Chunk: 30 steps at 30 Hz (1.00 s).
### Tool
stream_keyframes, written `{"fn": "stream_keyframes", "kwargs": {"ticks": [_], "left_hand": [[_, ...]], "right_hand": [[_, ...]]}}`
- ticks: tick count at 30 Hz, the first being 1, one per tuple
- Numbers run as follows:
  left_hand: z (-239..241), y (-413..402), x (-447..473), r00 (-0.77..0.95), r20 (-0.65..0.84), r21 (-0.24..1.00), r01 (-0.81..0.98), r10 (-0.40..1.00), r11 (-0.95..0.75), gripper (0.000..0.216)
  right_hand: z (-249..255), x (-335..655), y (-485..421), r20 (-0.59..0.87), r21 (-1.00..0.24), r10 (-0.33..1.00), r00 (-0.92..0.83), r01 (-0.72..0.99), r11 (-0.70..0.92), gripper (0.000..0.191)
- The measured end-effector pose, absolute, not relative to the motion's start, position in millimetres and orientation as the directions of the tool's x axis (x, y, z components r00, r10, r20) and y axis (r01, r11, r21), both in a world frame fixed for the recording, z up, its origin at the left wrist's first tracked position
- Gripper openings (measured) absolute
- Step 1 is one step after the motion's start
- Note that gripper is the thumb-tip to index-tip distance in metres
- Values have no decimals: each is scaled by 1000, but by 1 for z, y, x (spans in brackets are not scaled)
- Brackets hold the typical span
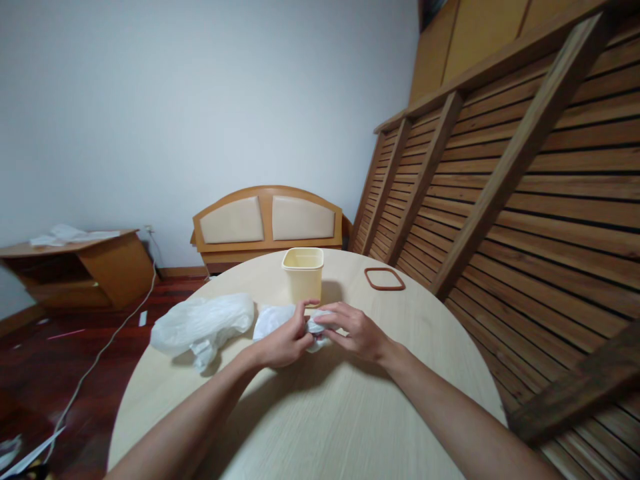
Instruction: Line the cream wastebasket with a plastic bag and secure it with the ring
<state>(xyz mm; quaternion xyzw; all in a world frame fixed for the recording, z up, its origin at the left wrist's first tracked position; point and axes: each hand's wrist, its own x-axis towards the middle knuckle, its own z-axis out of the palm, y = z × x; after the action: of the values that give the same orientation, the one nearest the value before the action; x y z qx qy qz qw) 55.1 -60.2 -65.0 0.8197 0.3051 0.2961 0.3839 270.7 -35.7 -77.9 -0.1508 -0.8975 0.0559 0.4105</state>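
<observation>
Both hands meet over the round table around a crumpled white plastic bag (pixel 316 325), bunched up small. My left hand (pixel 286 341) pinches its left side with thumb and fingers. On the right side, the bent fingers of my right hand (pixel 356 329) grip the same bunch. A flat white piece of plastic (pixel 273 320) lies just behind my left hand; whether it joins the bunched bag is hidden. Right behind the hands stands an upright pale yellow plastic bin (pixel 303 281), its top open. A larger loose white plastic bag (pixel 205 327) rests to the left.
On the right part of the light wooden table (pixel 400 373) lies a brown, rounded square ring (pixel 384 279). Slatted wooden panels (pixel 480 200) lean along the right side. A headboard (pixel 267 217) stands behind, a low cabinet (pixel 90 273) and a cable (pixel 107 343) at left.
</observation>
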Motion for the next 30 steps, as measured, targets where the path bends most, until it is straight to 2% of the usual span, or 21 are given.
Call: {"fn": "stream_keyframes", "kwargs": {"ticks": [4,7,10,15,20,22,26,30], "left_hand": [[-60,-66,57,666,264,775,284,697,-565,55],[-58,-67,56,658,285,730,322,697,-603,53],[-58,-65,55,643,305,681,368,703,-633,45],[-58,-64,55,563,396,559,479,726,-677,29],[-59,-66,57,506,466,466,557,726,-688,33],[-60,-65,57,496,475,434,586,727,-684,27],[-62,-62,57,489,476,432,593,731,-679,9],[-60,-59,57,516,496,455,531,699,-715,11]], "right_hand": [[-80,270,-34,689,-391,410,-597,170,905,17],[-82,264,-38,671,-551,535,-513,138,823,14],[-81,259,-41,638,-659,636,-434,119,743,14],[-80,254,-41,615,-726,704,-356,92,681,15],[-82,253,-40,611,-723,710,-350,120,681,13],[-83,253,-40,587,-745,735,-339,130,654,13],[-84,251,-41,486,-846,824,-291,80,527,18],[-84,248,-39,427,-903,865,-265,-65,426,25]]}}
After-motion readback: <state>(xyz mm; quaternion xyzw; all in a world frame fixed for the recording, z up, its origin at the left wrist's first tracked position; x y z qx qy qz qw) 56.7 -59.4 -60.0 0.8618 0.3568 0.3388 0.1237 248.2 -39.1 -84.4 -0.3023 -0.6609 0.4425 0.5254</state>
